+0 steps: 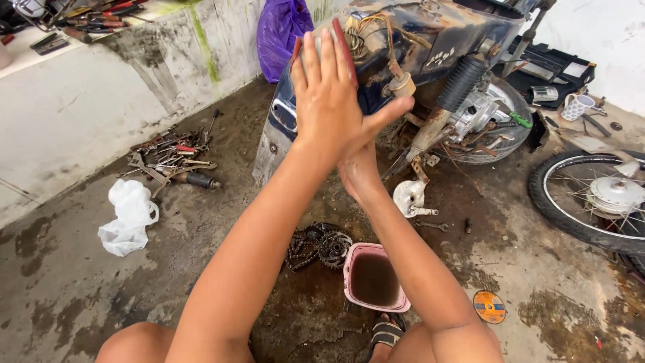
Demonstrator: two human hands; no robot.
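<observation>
Between the person's two raised palms sits a flat reddish-brown strip (345, 42), held up in front of the stripped dark-blue motorcycle frame (430, 33); its long axis runs nearly upright, its top end leaning slightly away toward the bike; only its narrow edge shows past the fingers. Left hand (327, 91) is flat and open, fingers straight and together, pressed palm-first against the strip; right hand (359, 158) lies behind it, mostly hidden, thumb out to the right, and whether its fingers curl I cannot tell. Below the forearms, on the wet stained concrete floor (67, 282), stands a pink square tub of brown liquid (373, 277); just left of it lies a greasy chain and sprocket (320, 246); well apart to the left lie a heap of rusty hand tools (171, 158) and a crumpled white plastic bag (127, 216); a loose spoked wheel (594, 198) rests at the right; open floor remains near the left.
</observation>
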